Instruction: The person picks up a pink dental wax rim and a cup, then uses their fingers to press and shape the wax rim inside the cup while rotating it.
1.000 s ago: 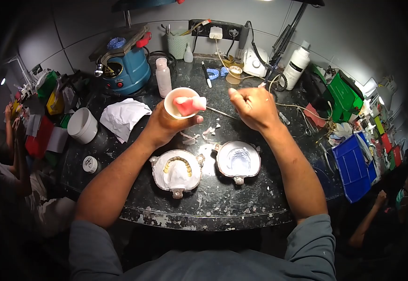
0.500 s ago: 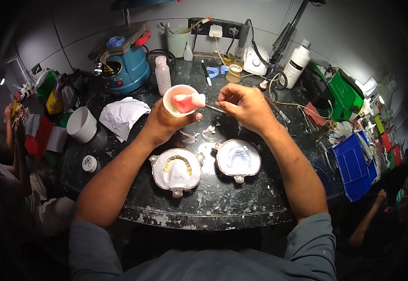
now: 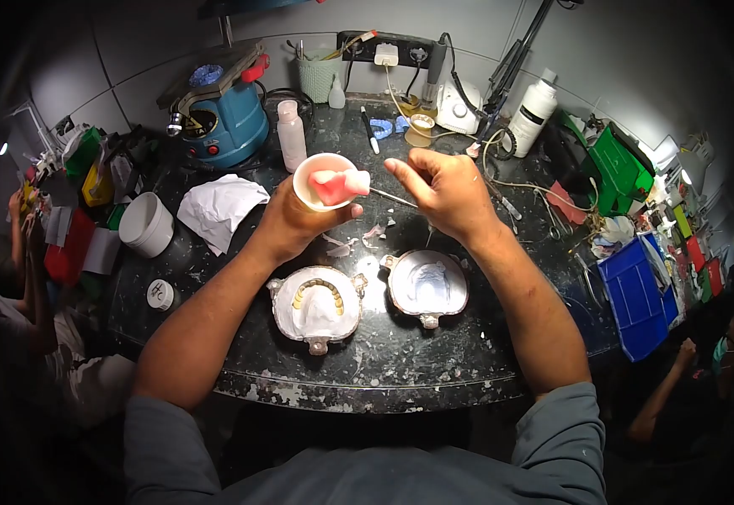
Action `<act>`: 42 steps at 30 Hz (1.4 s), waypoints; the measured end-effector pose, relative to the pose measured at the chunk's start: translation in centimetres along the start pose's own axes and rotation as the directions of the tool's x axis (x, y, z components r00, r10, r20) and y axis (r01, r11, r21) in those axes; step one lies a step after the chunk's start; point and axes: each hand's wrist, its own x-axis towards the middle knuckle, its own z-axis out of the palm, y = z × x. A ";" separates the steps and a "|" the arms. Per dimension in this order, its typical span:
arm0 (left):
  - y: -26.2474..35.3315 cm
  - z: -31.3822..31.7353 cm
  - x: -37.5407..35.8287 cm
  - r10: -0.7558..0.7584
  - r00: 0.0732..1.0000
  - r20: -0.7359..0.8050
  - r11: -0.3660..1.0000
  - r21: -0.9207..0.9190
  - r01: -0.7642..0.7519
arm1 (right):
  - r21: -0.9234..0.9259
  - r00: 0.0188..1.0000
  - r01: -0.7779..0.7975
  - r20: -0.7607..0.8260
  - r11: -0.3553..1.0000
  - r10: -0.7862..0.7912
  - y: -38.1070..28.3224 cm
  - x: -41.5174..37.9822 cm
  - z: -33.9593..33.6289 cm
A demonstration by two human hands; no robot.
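One left hand (image 3: 287,225) is wrapped round a white cup (image 3: 301,190), pink material (image 3: 330,187) bulging over its rim; a thin metal tool (image 3: 394,198) slants towards the half-curled right hand (image 3: 455,195) (whether gripped, I cannot tell).

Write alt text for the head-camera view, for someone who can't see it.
Over a dark, worn bench, the left hand holds a cup of pink material; the right hand is raised near a thin metal rod. Nearer the viewer lie two round molds, one with an arch of yellowish teeth.
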 end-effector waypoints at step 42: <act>1.1 0.5 -0.7 -0.031 0.978 0.205 0.992 -0.114 0.055 | 0.701 0.933 -0.077 0.302 0.709 -0.197 0.5 0.3 0.9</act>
